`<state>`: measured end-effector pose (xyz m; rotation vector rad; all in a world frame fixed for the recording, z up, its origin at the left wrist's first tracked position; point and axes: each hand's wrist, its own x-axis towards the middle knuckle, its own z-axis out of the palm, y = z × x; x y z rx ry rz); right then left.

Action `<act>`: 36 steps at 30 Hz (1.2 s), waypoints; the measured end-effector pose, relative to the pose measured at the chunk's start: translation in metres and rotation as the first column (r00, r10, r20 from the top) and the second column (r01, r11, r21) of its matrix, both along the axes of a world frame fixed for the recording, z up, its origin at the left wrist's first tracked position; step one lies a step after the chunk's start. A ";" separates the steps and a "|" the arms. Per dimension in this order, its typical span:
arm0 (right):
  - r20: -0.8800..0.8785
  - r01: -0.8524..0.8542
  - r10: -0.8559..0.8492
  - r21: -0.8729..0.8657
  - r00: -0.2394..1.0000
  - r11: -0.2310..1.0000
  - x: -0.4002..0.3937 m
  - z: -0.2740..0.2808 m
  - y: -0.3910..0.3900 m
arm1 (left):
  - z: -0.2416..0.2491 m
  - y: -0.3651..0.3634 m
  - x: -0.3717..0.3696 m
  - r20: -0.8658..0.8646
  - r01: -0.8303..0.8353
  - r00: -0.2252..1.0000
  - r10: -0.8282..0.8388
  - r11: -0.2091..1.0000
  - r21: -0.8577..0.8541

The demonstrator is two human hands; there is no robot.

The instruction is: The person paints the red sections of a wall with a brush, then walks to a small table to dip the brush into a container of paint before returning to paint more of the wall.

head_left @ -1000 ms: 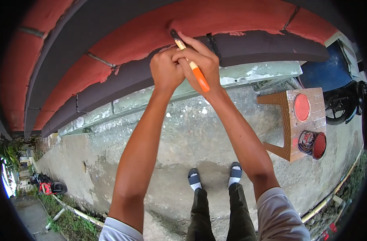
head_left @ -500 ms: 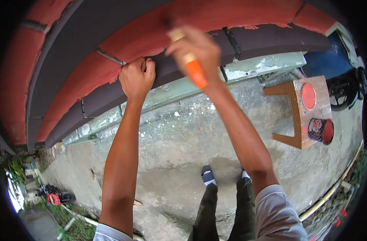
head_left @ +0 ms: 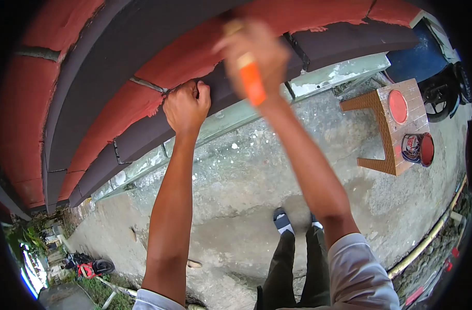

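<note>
My right hand (head_left: 264, 54), smeared by motion, is closed around a paintbrush (head_left: 253, 82) with an orange and pale handle. The brush's dark head reaches up to the red painted band (head_left: 194, 49) of the wall, where the bristles are blurred. My left hand (head_left: 187, 108) is curled into a fist and rests against the dark grey ledge (head_left: 143, 132) just below the red band. Nothing shows in its fingers. Along the band's lower border the red paint has a ragged edge over the grey.
On the right stands a brown woven-pattern table (head_left: 414, 119) bearing a red round lid (head_left: 398, 107) and a paint can (head_left: 418, 149). Behind it are a blue surface (head_left: 419, 54) and a black wheel (head_left: 436, 98). A red and black motorbike (head_left: 88, 267) is at lower left.
My right hand has moved slightly up with the paintbrush along the red band. The whole view has shifted a little, and my left hand stays on the ledge.
</note>
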<state>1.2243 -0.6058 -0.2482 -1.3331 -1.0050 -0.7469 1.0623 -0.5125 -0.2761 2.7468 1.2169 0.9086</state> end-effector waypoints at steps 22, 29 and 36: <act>-0.065 -0.648 0.645 -0.057 0.762 0.760 -0.039 0.023 0.005 | -0.040 0.026 -0.018 0.196 0.082 0.974 -0.109 0.987 0.141; -0.001 -0.177 0.178 0.100 0.984 0.979 0.119 0.016 -0.056 | -0.002 0.000 -0.001 -0.024 -0.014 1.000 0.014 1.000 -0.022; -0.356 0.047 0.075 0.322 0.931 0.945 0.172 0.031 -0.078 | -0.002 0.000 0.001 -0.032 -0.043 0.999 0.044 0.999 0.023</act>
